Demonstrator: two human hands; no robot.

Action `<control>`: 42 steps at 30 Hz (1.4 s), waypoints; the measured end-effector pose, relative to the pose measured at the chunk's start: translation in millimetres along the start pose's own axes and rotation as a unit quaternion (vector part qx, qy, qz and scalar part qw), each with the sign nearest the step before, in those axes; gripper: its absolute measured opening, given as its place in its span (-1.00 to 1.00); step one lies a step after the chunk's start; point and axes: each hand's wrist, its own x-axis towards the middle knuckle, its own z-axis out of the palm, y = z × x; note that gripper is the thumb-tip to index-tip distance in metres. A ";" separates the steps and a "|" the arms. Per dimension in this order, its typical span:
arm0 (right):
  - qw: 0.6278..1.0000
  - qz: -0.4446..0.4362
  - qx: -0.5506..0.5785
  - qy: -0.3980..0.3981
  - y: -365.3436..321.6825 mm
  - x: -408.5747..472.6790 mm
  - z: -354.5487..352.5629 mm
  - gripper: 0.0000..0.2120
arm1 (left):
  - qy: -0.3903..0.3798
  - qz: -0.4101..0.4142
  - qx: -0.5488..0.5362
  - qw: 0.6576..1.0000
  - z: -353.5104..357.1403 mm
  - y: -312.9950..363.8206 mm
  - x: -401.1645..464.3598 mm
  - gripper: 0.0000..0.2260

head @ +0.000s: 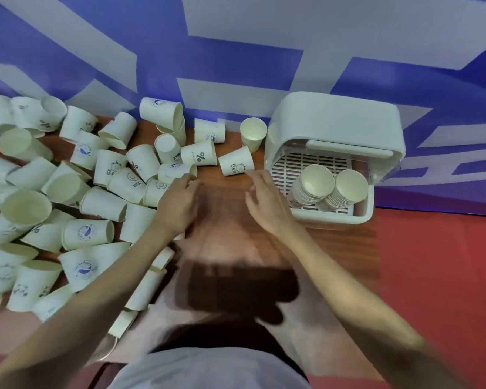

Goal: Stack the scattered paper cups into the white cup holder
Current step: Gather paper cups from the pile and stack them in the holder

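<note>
White paper cups [96,192] are lying scattered across the counter [222,214]; both hands, left [177,203] and right [267,203], are hovering loose-fingered, holding nothing, beside the cup holder [334,122].

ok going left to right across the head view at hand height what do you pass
pile of scattered paper cups → left hand → right hand → two cup stacks in the white cup holder

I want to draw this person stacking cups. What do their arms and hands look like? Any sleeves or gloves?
Both arms are bare up to the bottom of the picture, with no sleeves showing. The left hand and right hand wear no gloves, and no rings or watch show. A light shirt shows at the bottom.
</note>
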 end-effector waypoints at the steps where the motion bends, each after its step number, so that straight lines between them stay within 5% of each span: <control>1: 1.000 0.011 -0.002 0.002 -1.9 12.8 6.8 -0.54 | -0.018 0.014 0.026 0.999 -2.5 -8.2 5.5 -0.69; 10: 0.989 0.139 -0.050 0.019 12.0 90.1 41.0 -0.44 | -0.218 0.150 0.272 0.925 -35.8 -24.8 61.7 -0.81; 16: 0.980 0.190 -0.056 0.006 10.6 107.3 48.5 -0.52 | -0.227 0.231 0.334 0.885 -36.1 -30.8 67.7 -0.88; 21: 0.980 0.189 -0.044 0.037 6.9 101.4 45.7 -0.72 | -0.182 0.251 0.298 0.903 -25.3 -41.3 67.5 -0.71; 26: 0.990 0.126 0.003 0.063 -0.6 75.6 23.3 -0.82 | -0.127 0.228 0.306 0.915 -52.2 -26.7 58.8 -0.80; 35: 0.989 -0.007 0.012 0.145 -19.7 0.2 -72.0 -0.89 | 0.112 0.119 0.038 0.986 -61.7 14.9 19.7 -0.90; 42: 0.972 0.017 0.025 0.234 6.0 -66.1 -127.4 -0.89 | 0.134 0.167 -0.067 0.974 -61.2 86.6 -1.6 -0.75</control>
